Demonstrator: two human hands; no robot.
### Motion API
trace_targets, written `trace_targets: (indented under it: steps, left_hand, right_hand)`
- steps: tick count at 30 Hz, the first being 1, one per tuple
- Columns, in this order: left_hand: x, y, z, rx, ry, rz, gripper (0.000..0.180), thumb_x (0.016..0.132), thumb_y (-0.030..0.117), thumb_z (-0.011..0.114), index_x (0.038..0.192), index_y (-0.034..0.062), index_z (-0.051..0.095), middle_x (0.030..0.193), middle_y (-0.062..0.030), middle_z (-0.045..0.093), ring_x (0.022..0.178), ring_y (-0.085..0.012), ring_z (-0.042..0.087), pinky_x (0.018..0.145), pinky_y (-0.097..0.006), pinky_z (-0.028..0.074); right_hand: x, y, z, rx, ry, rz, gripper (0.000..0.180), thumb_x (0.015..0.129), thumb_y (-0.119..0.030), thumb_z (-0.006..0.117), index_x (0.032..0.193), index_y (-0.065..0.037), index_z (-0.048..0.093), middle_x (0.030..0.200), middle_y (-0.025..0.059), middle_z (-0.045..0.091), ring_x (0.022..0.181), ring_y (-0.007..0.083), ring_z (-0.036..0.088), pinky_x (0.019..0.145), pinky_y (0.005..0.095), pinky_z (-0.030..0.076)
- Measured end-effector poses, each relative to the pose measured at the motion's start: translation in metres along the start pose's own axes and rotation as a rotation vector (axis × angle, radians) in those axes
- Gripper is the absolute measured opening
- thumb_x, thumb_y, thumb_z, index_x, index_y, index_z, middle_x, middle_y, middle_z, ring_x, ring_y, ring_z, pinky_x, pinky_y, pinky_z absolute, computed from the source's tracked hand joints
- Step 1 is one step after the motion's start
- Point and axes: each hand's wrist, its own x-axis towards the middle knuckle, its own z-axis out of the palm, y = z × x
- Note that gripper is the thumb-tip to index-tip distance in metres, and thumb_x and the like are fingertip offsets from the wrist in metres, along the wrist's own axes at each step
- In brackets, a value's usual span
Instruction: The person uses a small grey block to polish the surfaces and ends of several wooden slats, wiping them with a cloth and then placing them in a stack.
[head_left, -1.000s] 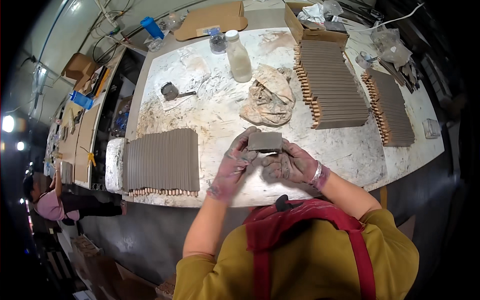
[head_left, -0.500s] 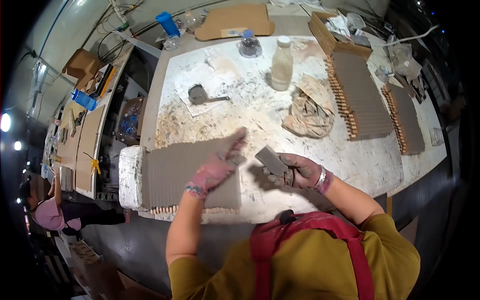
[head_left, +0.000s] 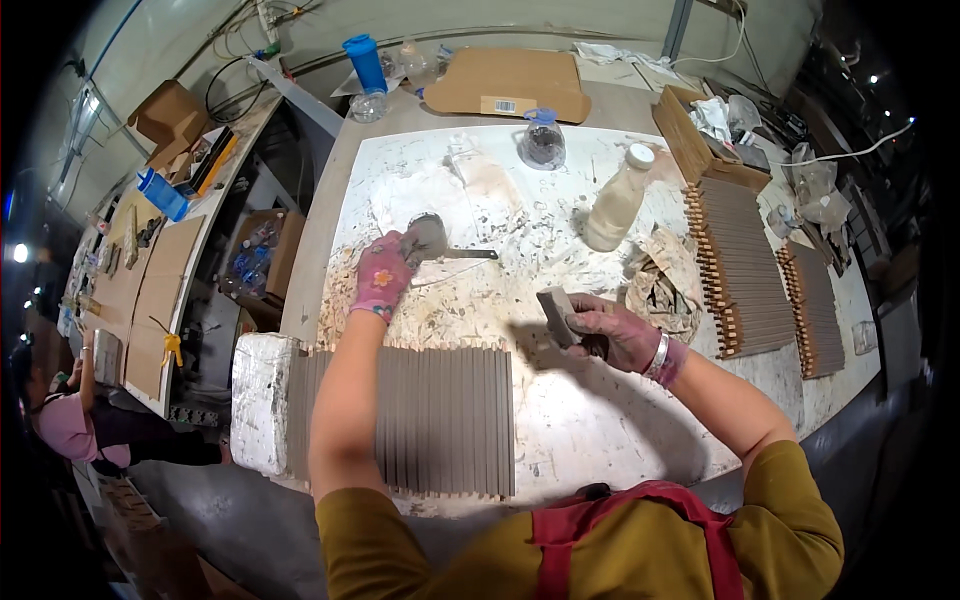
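My left hand (head_left: pixel 383 275), in a pink flowered glove, reaches over the table to a small round cup (head_left: pixel 428 236) of grey matter. Its grey-smeared fingertips are at the cup's left side and blend with it, so their grip is hidden. A dark handle-like strip (head_left: pixel 472 254) lies against the cup. My right hand (head_left: pixel 615 335), gloved and stained grey, holds a small grey block (head_left: pixel 555 314) tilted above the white tabletop. Below my left forearm lies a row of thin grey slabs (head_left: pixel 445 420) standing side by side, ending at a white wrapped block (head_left: pixel 262 405).
Beyond the hands stand a bottle of cloudy liquid (head_left: pixel 618 200) and a blue-topped plastic jar (head_left: pixel 543 142). A crumpled stained cloth (head_left: pixel 665 285) lies right of them. More slab rows (head_left: pixel 750 265) line the right side, near a cardboard box (head_left: pixel 700 140). Another person (head_left: pixel 75 425) is at far left.
My left hand has moved from above the slab row, forward and left, to the cup. My right hand still holds the grey block, now turned more upright. The view has shifted.
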Motion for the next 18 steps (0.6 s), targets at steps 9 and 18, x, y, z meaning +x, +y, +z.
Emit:
trace_targets:
  steps: [9,18]
  left_hand:
    - [0.023,0.007,-0.011,-0.137,0.163,0.021,0.012,0.082,0.014,0.066,0.093,0.0098,0.068,0.086,-0.0126,0.067,0.084,-0.0328,0.065,0.074,-0.040,0.052]
    - [0.046,-0.016,-0.020,-0.761,-0.039,-0.588,0.015,0.087,0.009,0.058,0.096,0.0047,0.069,0.076,-0.0066,0.066,0.064,-0.0125,0.060,0.059,-0.029,0.046]
  right_hand:
    - [0.085,-0.039,-0.008,-0.702,0.101,-0.232,0.063,0.087,-0.030,0.073,0.136,0.001,0.049,0.123,0.0094,0.060,0.107,0.0159,0.057,0.094,0.0316,0.048]
    - [0.201,-0.067,0.007,-1.841,0.287,-0.852,0.047,0.078,-0.012,0.069,0.123,-0.018,0.057,0.120,0.0076,0.061,0.123,0.0270,0.052,0.106,0.0462,0.031]
